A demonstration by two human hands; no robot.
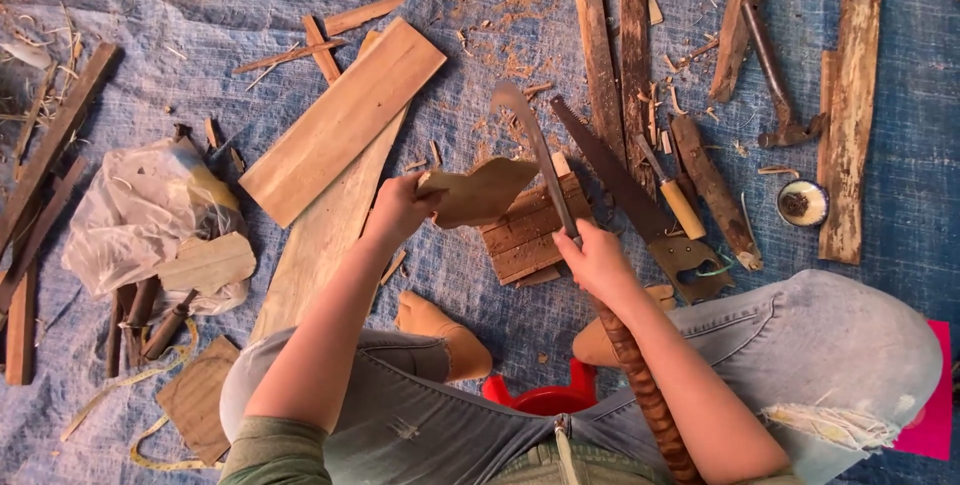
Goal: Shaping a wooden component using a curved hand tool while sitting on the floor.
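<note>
Head view looks down on a thin, flat wooden cutout (480, 192) with a curved outline, held up above a small slatted wooden block (528, 230). Left hand (398, 209) is closed on the cutout's left end, fingers pinching its edge. Right hand (597, 261), just right of the cutout, is wrapped tightly around the handle of a long curved blade (533, 140); the blade rises up and left from that hand and its hooked tip ends above the cutout. Whether the blade touches the wood cannot be told.

Just right of the right hand lies a handsaw (625, 185) with a dark blade, and beside it a chisel (668, 193) with a pale handle. Further right sit a small round tin (802, 203) and a hammer (772, 75) among rough planks. Left of the left hand lie two long smooth boards (340, 125), and beyond them a crumpled plastic bag (140, 207). Everything rests on a blue woven tarpaulin (220, 5) strewn with wood shavings.
</note>
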